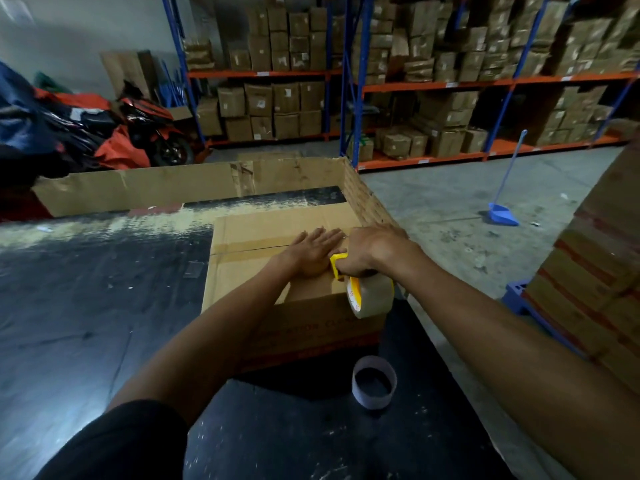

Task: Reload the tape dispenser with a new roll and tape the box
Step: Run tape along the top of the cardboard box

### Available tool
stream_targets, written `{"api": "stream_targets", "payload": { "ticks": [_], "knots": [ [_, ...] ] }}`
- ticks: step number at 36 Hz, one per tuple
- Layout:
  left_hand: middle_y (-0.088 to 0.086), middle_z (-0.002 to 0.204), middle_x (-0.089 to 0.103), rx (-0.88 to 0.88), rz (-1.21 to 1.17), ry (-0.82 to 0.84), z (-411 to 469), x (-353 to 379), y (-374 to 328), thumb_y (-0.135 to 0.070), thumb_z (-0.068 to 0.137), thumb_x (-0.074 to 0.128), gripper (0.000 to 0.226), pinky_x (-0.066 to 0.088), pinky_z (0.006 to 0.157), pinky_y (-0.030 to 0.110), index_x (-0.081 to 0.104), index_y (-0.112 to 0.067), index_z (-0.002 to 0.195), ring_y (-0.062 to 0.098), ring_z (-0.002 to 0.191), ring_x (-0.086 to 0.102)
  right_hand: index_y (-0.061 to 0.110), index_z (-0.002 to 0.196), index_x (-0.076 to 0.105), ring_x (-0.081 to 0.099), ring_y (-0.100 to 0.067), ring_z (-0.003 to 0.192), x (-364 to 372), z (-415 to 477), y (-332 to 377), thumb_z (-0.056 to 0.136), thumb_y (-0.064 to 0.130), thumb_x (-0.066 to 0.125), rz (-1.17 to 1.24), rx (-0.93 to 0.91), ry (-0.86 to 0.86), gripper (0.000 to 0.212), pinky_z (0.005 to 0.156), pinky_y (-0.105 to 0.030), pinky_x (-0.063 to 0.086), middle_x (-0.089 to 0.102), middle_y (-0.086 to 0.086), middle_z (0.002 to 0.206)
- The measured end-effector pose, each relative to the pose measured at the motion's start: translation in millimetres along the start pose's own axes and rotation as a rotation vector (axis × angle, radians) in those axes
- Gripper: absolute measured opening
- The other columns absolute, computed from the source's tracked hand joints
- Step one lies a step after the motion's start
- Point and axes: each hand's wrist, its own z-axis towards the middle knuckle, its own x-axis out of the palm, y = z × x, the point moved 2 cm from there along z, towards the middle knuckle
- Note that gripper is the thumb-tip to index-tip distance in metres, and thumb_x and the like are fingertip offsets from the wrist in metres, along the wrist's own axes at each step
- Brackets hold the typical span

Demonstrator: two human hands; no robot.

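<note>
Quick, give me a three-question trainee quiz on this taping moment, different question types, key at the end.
1. True or false: the left hand lies flat on the box.
2. Which hand grips the tape dispenser?
   A. left
   B. right
   C. neither
3. Fill in: the empty tape core stands on the table, on the ____ side of the box.

Key: 1 true; 2 B, the right hand; 3 near.

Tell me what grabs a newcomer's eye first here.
The two hands meeting on top of the cardboard box at centre: the left hand lies flat on the flaps, and the right hand grips a yellow tape dispenser loaded with a roll. Nearer the viewer, an empty tape core sits on the dark table.
</note>
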Motion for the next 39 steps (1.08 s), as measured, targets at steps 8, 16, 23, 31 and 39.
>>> {"api": "stream_targets", "payload": {
  "ticks": [8, 16, 23, 31, 39],
  "knots": [
    [-0.009, 0.173, -0.001, -0.033, -0.007, 0.005, 1.4, 2.5, -0.2, -0.056, 0.106, 0.019, 0.065, -0.001, 0.129, 0.048, 0.003, -0.031, 0.164, 0.021, 0.161, -0.004, 0.015, 0.115, 0.057, 0.056, -0.028, 0.094, -11.4, -17.1, -8.6, 0.093, 0.049, 0.058, 0.0, -0.033, 0.136, 0.04, 0.079, -0.041, 0.048, 0.058, -0.01, 0.11],
    [-0.005, 0.173, -0.004, 0.012, 0.059, -0.032, -19.3, 8.4, -13.7, -0.046, 0.108, 0.028, 0.064, -0.004, 0.124, 0.065, 0.002, -0.028, 0.164, 0.024, 0.16, -0.008, 0.018, 0.11, 0.059, 0.057, -0.029, 0.097, -14.1, -22.1, 0.9, 0.089, 0.051, 0.056, -0.063, -0.025, 0.117, 0.04, 0.081, -0.04, 0.047, 0.059, -0.009, 0.107],
    [-0.009, 0.173, -0.003, -0.017, 0.035, -0.024, -16.9, 6.7, -14.1, -0.055, 0.106, 0.021, 0.065, 0.0, 0.125, 0.062, 0.003, -0.032, 0.164, 0.022, 0.161, -0.003, 0.007, 0.133, 0.054, 0.051, -0.022, 0.068, -16.8, -41.7, -4.3, 0.098, 0.04, 0.057, 0.007, -0.016, 0.193, 0.048, 0.07, -0.04, 0.049, 0.053, -0.013, 0.105],
    [-0.005, 0.174, -0.001, -0.001, 0.025, -0.041, -22.0, -0.4, -24.9, -0.049, 0.106, 0.034, 0.066, -0.009, 0.122, 0.067, 0.01, -0.03, 0.164, 0.027, 0.159, -0.013, 0.01, 0.139, 0.052, 0.055, -0.027, 0.087, -13.5, -52.2, -3.5, 0.095, 0.043, 0.057, 0.007, -0.007, 0.145, 0.056, 0.08, -0.041, 0.05, 0.056, -0.017, 0.122],
    [-0.002, 0.174, 0.002, 0.103, 0.027, -0.018, -33.7, 10.2, -28.5, -0.043, 0.109, 0.032, 0.062, 0.004, 0.127, 0.059, 0.01, -0.025, 0.164, 0.024, 0.161, 0.0, 0.011, 0.133, 0.058, 0.058, -0.032, 0.108, -7.0, -53.9, -9.5, 0.092, 0.051, 0.058, -0.01, -0.028, 0.143, 0.057, 0.091, -0.043, 0.048, 0.059, -0.014, 0.122]
  ]
}}
